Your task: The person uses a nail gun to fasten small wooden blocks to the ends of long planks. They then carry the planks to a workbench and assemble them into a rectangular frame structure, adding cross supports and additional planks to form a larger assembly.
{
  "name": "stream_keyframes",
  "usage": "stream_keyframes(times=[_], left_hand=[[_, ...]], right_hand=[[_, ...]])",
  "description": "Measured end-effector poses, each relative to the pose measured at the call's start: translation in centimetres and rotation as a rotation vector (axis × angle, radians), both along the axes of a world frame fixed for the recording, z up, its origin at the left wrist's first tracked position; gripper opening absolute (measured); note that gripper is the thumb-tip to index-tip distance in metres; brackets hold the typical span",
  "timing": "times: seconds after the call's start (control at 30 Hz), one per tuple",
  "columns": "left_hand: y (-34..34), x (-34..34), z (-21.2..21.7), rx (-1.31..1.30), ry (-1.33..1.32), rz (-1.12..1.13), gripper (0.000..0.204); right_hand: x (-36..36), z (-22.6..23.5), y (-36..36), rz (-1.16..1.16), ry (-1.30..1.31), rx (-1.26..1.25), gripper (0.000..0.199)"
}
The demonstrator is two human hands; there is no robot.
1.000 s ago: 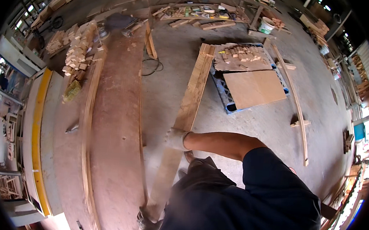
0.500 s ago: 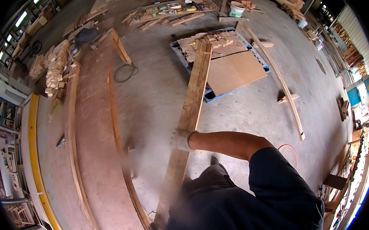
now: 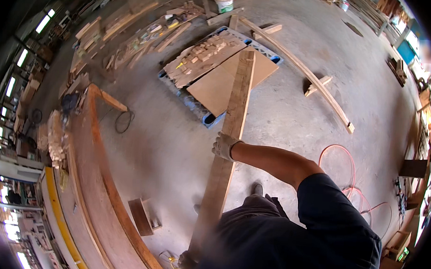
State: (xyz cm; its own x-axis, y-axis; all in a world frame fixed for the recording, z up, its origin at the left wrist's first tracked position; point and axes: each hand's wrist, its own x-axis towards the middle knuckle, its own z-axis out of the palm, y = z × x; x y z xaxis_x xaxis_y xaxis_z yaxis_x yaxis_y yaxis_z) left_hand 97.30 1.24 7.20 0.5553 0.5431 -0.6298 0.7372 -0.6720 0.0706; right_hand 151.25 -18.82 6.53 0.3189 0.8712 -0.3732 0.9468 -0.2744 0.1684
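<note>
My right hand (image 3: 224, 146), in a pale work glove, grips a long wooden plank (image 3: 234, 111) about halfway along it, the bare forearm reaching in from the right. The plank runs from beside my body out over the concrete floor, and its far end lies above a plywood sheet (image 3: 219, 87) on a blue pallet (image 3: 197, 108). A dark shape at the plank's near end (image 3: 185, 259), half hidden by my dark shirt, seems to be my left hand, though its grip does not show.
A long wooden workbench (image 3: 85, 175) curves along the left, with a small open box (image 3: 142, 217) on the floor beside it. Small wood blocks are piled on the pallet. A thin long batten (image 3: 318, 89) and an orange hose (image 3: 348, 169) lie on the floor to the right.
The view has swung right, away from the workbench. The plank, still held in my right hand, now points at the pallet and its far end reaches over the plywood sheet.
</note>
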Motion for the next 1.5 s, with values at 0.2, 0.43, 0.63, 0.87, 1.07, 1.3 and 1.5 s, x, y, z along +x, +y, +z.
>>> stream_keyframes(times=[0.2, 0.43, 0.63, 0.87, 1.07, 1.3, 1.5], left_hand=[[-5.3, 11.3, 8.5, 0.120, -0.166, -0.366, 0.063], [-7.5, 26.2, 11.2, 0.135, -0.136, -0.972, 0.042], [-9.0, 43.9, 11.6, 0.036, 0.074, -1.111, 0.068], [-11.9, 61.4, 8.1, -0.014, 0.147, -1.398, 0.073], [-21.4, 74.7, 8.6, 0.091, 0.313, -1.796, 0.075], [-33.7, 85.3, 6.7, 0.037, 0.208, -1.947, 0.079], [-48.2, 91.1, 11.0, 0.059, 0.180, -1.970, 0.077]], right_hand=[[1.9, -1.0, -14.3, -0.273, 0.131, 0.029, 0.041], [2.8, -3.3, -28.4, -0.532, 0.202, -0.036, 0.052], [4.1, -3.1, -37.8, -0.827, 0.326, -0.083, 0.059], [1.0, -2.6, -45.5, -1.079, 0.387, -0.099, 0.084], [-3.1, -2.2, -48.7, -1.370, 0.442, -0.118, 0.085], [-3.5, -0.7, -54.9, -1.549, 0.370, 0.008, 0.085], [1.0, -0.7, -65.0, -1.651, 0.429, -0.003, 0.085]])
